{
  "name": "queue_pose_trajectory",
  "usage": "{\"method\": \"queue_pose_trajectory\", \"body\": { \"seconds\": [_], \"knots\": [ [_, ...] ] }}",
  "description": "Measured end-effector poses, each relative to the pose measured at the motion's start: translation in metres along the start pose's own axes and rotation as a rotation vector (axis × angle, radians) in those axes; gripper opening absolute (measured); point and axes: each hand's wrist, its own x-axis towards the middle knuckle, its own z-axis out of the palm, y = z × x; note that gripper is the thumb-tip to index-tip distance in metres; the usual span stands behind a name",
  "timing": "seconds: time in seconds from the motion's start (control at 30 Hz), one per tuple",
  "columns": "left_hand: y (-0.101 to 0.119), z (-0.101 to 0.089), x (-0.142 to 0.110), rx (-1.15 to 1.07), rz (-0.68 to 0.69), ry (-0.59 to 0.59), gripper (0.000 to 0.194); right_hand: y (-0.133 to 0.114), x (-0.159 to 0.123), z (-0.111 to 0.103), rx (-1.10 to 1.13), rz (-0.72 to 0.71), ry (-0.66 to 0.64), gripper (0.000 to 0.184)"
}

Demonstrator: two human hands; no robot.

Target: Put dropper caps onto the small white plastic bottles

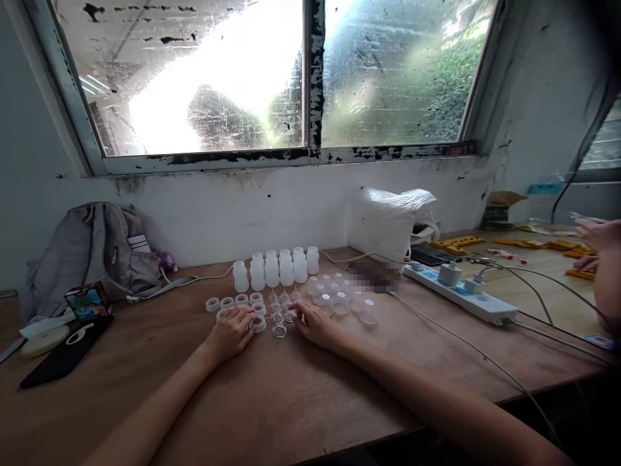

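My left hand [233,333] rests on the wooden table over the rows of white screw rings. Its fingers are bent around the left side of a white ring [260,323] at the near right of the group. My right hand [314,325] lies just across from it, its fingers and thumb closed at a clear bottle teat [290,316]; the fingertips are partly hidden. Several clear teats stand between the hands, with one teat [279,331] nearest me. Behind them stand frosted white bottles [272,268] in rows. Round clear caps [367,318] lie to the right of my right hand.
A grey backpack [97,252], a small box [88,301] and a black pouch [68,353] are at left. At right are a white power strip [460,296], cables and a silvery bag [383,223]. A co-worker's hand [599,233] shows at the far right near yellow parts [456,244].
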Motion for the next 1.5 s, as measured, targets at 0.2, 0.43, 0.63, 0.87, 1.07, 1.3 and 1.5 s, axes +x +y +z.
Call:
{"method": "queue_pose_trajectory", "body": {
  "seconds": [0.2, 0.43, 0.63, 0.87, 1.07, 1.3, 1.5],
  "knots": [
    [-0.003, -0.006, -0.004, -0.032, -0.003, -0.054, 0.016, -0.007, -0.004, 0.005, 0.042, 0.012, 0.028, 0.041],
    [0.007, -0.011, -0.002, -0.01, 0.176, -0.008, 0.014, -0.015, -0.006, 0.006, 0.017, -0.033, -0.031, 0.026],
    [0.022, -0.009, -0.002, -0.023, 0.302, 0.002, 0.015, -0.021, -0.002, 0.011, -0.05, -0.051, -0.101, 0.023],
    [0.029, -0.014, -0.005, -0.112, 0.281, 0.031, 0.023, -0.034, -0.008, 0.003, 0.1, -0.264, -0.172, 0.017],
    [0.035, -0.014, -0.002, -0.227, 0.111, 0.055, 0.019, -0.034, -0.007, 0.0, 0.15, -0.291, -0.226, 0.019],
    [0.05, -0.01, 0.008, -0.28, 0.031, 0.019, 0.022, -0.031, -0.006, 0.001, 0.198, -0.258, -0.184, 0.015],
    [0.047, -0.012, 0.007, -0.316, -0.014, -0.052, 0.024, -0.03, -0.007, -0.001, 0.334, -0.258, -0.205, 0.038]
  ]
}}
